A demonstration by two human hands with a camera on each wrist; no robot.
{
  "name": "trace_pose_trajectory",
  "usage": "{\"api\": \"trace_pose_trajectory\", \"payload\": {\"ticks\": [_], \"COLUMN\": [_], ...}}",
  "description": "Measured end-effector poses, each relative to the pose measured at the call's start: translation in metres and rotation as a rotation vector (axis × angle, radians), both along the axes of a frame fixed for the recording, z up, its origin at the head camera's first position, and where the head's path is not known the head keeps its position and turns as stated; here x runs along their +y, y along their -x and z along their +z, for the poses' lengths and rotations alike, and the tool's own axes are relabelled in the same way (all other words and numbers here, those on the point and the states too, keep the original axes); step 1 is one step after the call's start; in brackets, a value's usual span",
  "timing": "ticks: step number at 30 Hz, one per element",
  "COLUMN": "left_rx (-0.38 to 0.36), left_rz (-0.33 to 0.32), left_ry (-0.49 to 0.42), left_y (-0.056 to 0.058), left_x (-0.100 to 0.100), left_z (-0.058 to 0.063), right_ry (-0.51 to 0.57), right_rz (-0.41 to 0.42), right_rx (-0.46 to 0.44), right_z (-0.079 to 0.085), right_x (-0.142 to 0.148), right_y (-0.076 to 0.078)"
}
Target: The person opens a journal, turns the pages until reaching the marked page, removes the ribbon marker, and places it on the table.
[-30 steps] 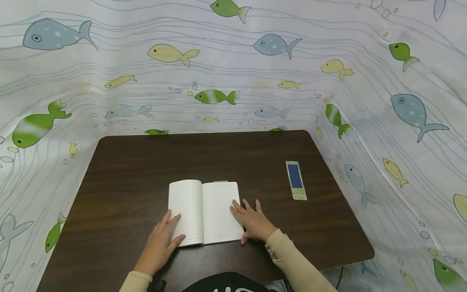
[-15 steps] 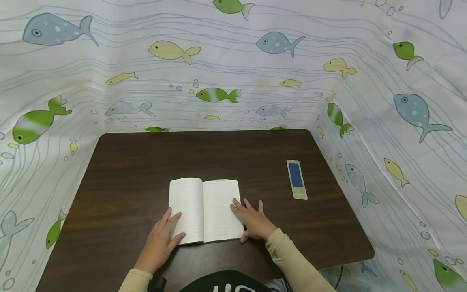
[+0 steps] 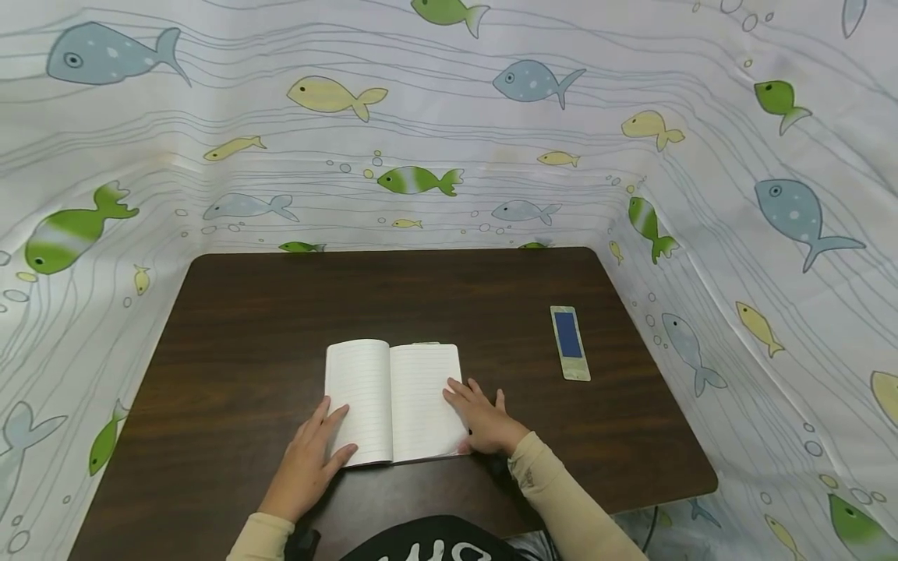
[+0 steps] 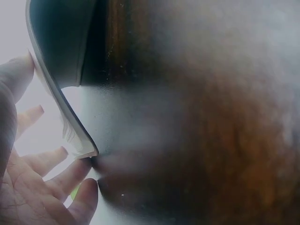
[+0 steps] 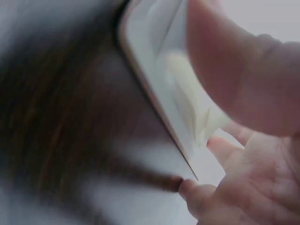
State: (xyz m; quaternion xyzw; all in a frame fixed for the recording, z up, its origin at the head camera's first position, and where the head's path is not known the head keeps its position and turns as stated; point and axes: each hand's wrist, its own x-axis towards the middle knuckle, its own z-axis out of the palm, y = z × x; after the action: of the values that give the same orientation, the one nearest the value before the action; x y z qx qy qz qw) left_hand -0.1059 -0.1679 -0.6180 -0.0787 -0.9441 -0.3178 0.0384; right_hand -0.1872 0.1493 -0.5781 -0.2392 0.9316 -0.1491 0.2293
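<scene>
A notebook [image 3: 426, 405] with blank lined pages lies open on the dark wooden table. My left hand [image 3: 302, 466] rests along its left edge, fingers spread over the left page and thumb near the bottom edge. In the left wrist view, the fingertips [image 4: 84, 171] sit at the cover's corner. My right hand [image 3: 489, 421] lies at the right edge, fingertips on the right page and thumb at the lower right corner. The right wrist view has the thumb [image 5: 234, 70] against the page edges, where thin sheets [image 5: 187, 93] bend up from the cover.
A pale smartphone [image 3: 570, 343] with a blue screen lies toward the right side of the table [image 3: 266, 304]. A fish-print cloth [image 3: 449, 132] hangs around the back and sides. Part of a black garment [image 3: 435, 541] with white print shows at the near edge.
My right thumb has drawn in toward the page corner and the right fingers have come a little closer together. The left hand stays in place; the head view has shifted slightly.
</scene>
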Motion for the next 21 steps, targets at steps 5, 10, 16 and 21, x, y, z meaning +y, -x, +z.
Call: {"api": "trace_pose_trajectory", "payload": {"ticks": [5,10,16,21], "left_rx": [-0.005,0.002,0.013,-0.004], "left_rz": [0.005,0.009,0.011,0.004], "left_ry": [0.002,-0.006,-0.007,-0.004], "left_y": [0.000,-0.002,-0.003,-0.002], "left_x": [0.001,-0.001,-0.002,-0.002], "left_z": [0.000,-0.001,-0.001,0.001], "right_ry": [0.084,0.172,0.196,0.086], "right_rz": [-0.004,-0.025,-0.069,0.001], "right_rx": [-0.080,-0.144,-0.047,0.042], "right_z": [0.000,-0.001,-0.012,-0.014], "right_x": [0.004,0.005,0.002,0.004], "right_y": [0.004,0.006,0.004,0.001]}}
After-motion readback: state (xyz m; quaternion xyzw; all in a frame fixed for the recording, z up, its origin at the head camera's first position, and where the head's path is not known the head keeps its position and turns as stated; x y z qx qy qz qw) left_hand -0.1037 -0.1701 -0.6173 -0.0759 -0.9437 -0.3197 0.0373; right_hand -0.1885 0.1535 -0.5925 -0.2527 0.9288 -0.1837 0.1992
